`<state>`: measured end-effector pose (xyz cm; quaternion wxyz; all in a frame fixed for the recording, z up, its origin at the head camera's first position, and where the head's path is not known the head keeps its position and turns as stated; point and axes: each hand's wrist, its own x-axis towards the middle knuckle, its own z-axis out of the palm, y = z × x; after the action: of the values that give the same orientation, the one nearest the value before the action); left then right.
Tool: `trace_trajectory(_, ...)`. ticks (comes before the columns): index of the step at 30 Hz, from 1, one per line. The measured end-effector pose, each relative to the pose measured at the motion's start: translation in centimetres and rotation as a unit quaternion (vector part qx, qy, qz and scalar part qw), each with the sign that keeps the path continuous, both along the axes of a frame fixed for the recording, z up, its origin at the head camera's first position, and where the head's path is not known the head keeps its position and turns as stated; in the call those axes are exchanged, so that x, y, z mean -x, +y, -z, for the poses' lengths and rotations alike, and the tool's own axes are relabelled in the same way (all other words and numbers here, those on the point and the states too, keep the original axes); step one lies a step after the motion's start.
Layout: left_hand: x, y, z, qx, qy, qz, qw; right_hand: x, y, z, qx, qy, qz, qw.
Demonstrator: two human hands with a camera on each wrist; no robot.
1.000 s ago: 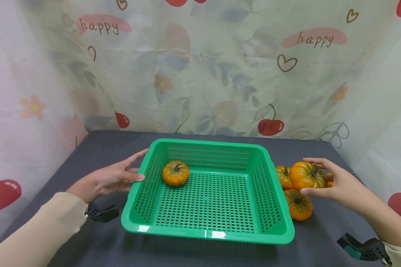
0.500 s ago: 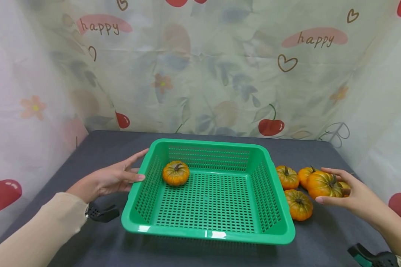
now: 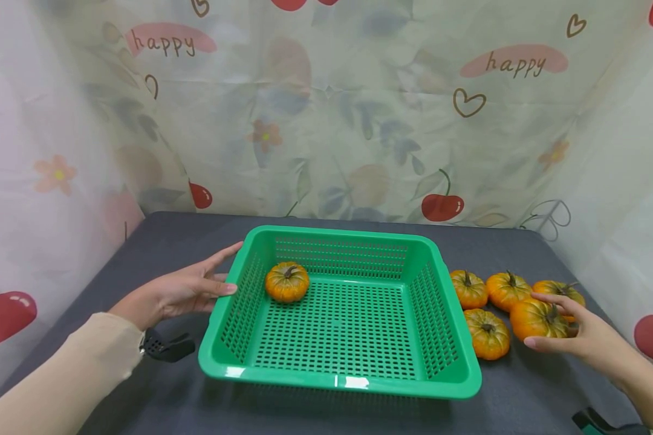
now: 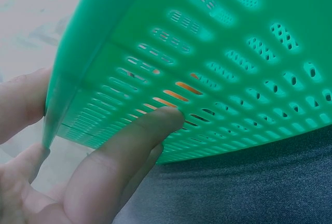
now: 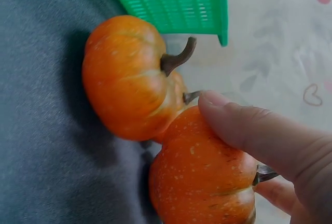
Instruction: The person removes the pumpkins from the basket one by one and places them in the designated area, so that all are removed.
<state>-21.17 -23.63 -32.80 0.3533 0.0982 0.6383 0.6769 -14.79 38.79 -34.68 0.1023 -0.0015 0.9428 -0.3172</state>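
A green plastic basket with slotted walls takes up the middle of the head view, and one small orange pumpkin sits inside at its left. My left hand holds the basket by its left rim; in the left wrist view its fingertips press the slotted outer wall. To the right of the basket, my right hand grips a small pumpkin between thumb and fingers, its stem showing. Whether that pumpkin touches the table cannot be told. In the right wrist view the thumb lies across its side.
Several more pumpkins stand by the basket's right side: one at the back, one in front, one in the middle and one behind my right hand. A dark cloth covers the table. Printed curtains enclose it.
My right hand has carried its pumpkin rightward and toward me, away from the basket, uncovering the pumpkins behind. The left hand and the basket have stayed put.
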Motion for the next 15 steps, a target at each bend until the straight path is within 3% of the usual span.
trace_trajectory(15, 0.2, -0.2, 0.3, 0.002, -0.011, -0.012, 0.9999, 0.6, 1.2, 1.6, -0.010, -0.060, -0.007, 0.9981)
